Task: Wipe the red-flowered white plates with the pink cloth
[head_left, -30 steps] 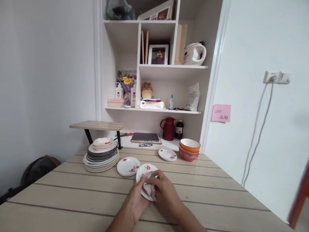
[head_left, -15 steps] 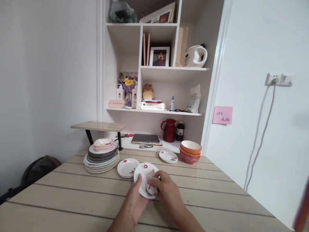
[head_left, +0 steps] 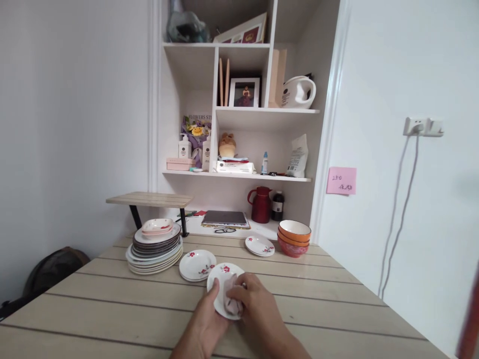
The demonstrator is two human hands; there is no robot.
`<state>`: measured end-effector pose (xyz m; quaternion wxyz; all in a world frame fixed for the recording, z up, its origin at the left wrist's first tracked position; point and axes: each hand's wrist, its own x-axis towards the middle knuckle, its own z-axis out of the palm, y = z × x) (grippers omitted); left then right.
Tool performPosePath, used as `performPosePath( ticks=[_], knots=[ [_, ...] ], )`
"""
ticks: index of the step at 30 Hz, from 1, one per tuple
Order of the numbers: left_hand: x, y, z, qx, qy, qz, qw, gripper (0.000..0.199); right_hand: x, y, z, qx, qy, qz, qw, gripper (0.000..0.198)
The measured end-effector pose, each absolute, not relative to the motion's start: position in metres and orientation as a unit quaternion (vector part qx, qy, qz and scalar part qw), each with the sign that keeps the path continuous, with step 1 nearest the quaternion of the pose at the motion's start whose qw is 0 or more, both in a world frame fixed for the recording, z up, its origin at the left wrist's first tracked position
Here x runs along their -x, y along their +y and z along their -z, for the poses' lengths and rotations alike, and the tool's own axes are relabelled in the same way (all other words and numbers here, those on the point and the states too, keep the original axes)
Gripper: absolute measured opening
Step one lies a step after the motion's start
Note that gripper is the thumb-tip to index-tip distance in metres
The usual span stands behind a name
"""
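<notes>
A small white plate (head_left: 217,284) with red flowers is held tilted above the table, near its middle. My left hand (head_left: 209,311) grips it from below and the left, thumb over the rim. Bunched in my right hand (head_left: 256,299) is a pale cloth (head_left: 232,301), pressed against the plate's face. The fingers of both hands are partly hidden by the plate and cloth. Just beyond to the left lies a short stack of matching flowered plates (head_left: 196,264). Another such stack (head_left: 259,245) sits farther back to the right.
A tall stack of plates (head_left: 155,254), topped by small dishes (head_left: 157,225), stands at the left beside a raised wooden stand (head_left: 149,199). Nested bowls (head_left: 294,237) stand back right. Behind are a laptop (head_left: 224,218), glasses (head_left: 225,230) and a red jug (head_left: 261,205).
My right hand and the cloth have shifted slightly left and down across the plate. The view has tilted a little, so everything sits lower in the picture.
</notes>
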<state>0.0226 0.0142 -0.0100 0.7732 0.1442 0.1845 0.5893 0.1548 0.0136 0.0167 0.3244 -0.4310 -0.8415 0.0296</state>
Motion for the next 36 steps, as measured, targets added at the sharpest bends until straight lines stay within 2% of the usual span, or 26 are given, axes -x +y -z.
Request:
performPosePath(
  ticks=[3,6,9,16,22,26,31,36],
  knots=[
    [-0.028,0.014,0.015,-0.139,0.185,-0.567,0.791,0.027,-0.15,0.015,-0.016,0.421,-0.836,-0.056,0.347,0.039],
    [-0.038,0.009,0.018,-0.156,0.208,-0.507,0.822,0.032,-0.156,0.029,-0.017,0.454,-0.807,-0.034,0.375,0.043],
    [-0.043,0.004,0.019,-0.158,0.226,-0.471,0.838,0.038,-0.166,0.04,-0.019,0.497,-0.794,-0.006,0.349,0.045],
    [-0.026,0.012,0.019,-0.154,0.237,-0.52,0.806,0.028,-0.16,0.012,-0.022,0.433,-0.86,-0.038,0.267,0.031],
    [-0.026,0.01,0.016,-0.181,0.261,-0.502,0.805,0.031,-0.158,0.02,-0.02,0.436,-0.841,-0.064,0.313,0.034],
    [-0.031,0.005,0.014,-0.192,0.261,-0.483,0.814,0.034,-0.168,0.032,-0.019,0.476,-0.818,-0.033,0.323,0.037],
    [-0.025,0.007,0.012,-0.185,0.239,-0.513,0.803,0.029,-0.166,0.015,-0.022,0.418,-0.856,-0.053,0.299,0.033],
    [-0.019,0.009,0.009,-0.185,0.235,-0.524,0.798,0.028,-0.159,0.007,-0.021,0.383,-0.862,-0.095,0.318,0.039]
  ],
)
